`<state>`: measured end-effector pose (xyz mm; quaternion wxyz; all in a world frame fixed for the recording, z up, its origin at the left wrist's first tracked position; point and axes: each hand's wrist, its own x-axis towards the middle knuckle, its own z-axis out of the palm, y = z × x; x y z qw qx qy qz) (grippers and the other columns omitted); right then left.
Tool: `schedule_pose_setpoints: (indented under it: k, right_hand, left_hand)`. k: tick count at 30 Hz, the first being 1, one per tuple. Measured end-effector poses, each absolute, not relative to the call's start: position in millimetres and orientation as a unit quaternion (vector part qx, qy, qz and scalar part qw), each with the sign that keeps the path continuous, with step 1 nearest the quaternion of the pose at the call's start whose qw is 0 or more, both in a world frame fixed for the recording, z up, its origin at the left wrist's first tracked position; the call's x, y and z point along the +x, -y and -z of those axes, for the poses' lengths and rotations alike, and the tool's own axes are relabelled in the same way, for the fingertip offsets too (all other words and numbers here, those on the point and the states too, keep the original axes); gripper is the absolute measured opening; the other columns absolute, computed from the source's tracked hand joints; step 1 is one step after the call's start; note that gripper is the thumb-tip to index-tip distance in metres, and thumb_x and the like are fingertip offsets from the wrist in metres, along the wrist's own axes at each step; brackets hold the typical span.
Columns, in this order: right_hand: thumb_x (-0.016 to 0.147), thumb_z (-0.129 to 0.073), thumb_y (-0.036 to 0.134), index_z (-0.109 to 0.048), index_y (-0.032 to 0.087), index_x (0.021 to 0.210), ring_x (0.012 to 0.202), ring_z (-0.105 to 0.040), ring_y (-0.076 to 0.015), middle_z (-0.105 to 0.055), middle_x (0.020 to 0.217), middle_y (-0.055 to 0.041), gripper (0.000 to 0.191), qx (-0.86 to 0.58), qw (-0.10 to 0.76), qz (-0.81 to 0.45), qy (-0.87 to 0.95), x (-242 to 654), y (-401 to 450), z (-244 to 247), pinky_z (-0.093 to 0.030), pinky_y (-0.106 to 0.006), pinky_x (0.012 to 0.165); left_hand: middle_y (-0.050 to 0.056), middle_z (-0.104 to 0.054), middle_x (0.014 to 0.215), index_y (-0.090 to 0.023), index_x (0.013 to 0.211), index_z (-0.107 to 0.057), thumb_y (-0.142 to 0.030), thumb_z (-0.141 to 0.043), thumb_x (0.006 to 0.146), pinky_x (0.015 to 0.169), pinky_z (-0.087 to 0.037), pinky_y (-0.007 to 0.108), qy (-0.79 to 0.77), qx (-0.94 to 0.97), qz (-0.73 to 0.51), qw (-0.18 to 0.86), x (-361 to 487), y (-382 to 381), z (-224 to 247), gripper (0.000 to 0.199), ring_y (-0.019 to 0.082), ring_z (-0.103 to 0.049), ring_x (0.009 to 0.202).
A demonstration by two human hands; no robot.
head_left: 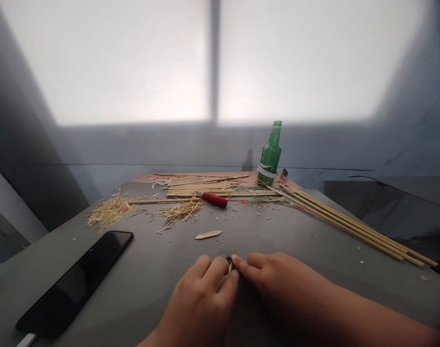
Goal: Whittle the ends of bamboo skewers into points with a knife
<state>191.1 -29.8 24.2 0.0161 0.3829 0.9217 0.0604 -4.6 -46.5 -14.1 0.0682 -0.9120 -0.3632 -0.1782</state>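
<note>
My left hand [207, 294] is closed at the near middle of the grey table [162, 270], its fingers and thumb round a small pale strip [230, 268]. A small dark piece [229, 260] shows at the strip's far end. My right hand [273, 277] comes in from the right with its fingers bent and its index fingertip against the dark piece; its remaining fingers are partly hidden, and whether they grip anything is not visible. Just beyond my hands lies a flat wooden piece [208, 234] with pointed ends. Farther off, a red-handled knife [214, 199] rests by thin wooden strips [201, 186].
A black phone [77, 284] with a white cable [26, 340] lies at left. Shavings [110, 212] are heaped at the back left, more [181, 212] nearer the middle. A green bottle [270, 156] stands at the back; long sticks [353, 226] run along the right.
</note>
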Motion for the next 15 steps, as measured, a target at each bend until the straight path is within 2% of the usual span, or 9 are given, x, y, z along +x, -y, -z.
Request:
schedule_pose_setpoints:
  k: [5, 10, 15]
  right_hand:
    - [0.077, -0.063, 0.004, -0.062, 0.011, 0.137, 0.068, -0.076, -0.0227, -0.079, 0.092, -0.0090, 0.060, 0.397, 0.015, -0.040, -0.917, 197, 29, -20, -0.047, -0.029, 0.055]
    - [0.072, -0.066, 0.004, -0.061, 0.007, 0.135, 0.065, -0.074, -0.0216, -0.079, 0.091, -0.0097, 0.064, 0.385, 0.010, -0.049, -0.922, 197, 32, -19, -0.046, -0.029, 0.053]
    - [0.076, -0.059, -0.005, -0.070, 0.012, 0.117, 0.068, -0.074, -0.0209, -0.079, 0.088, -0.0076, 0.046, 0.400, -0.007, -0.023, -0.916, 195, 31, -24, -0.049, -0.028, 0.059]
  left_hand:
    - [0.007, -0.069, 0.086, -0.011, 0.115, -0.066, -0.020, -0.052, 0.092, 0.065, -0.055, 0.032, 0.335, -0.907, 0.228, 0.114, -3, 38, 30, 0.028, 0.023, -0.063, 0.075]
    - [0.006, -0.068, 0.083, -0.011, 0.110, -0.065, -0.020, -0.052, 0.093, 0.064, -0.054, 0.032, 0.331, -0.905, 0.231, 0.136, 0, 38, 34, 0.023, 0.022, -0.062, 0.071]
    - [0.006, -0.067, 0.085, -0.012, 0.112, -0.064, -0.012, -0.047, 0.091, 0.065, -0.055, 0.035, 0.343, -0.906, 0.218, 0.114, 1, 43, 29, 0.027, 0.024, -0.063, 0.074]
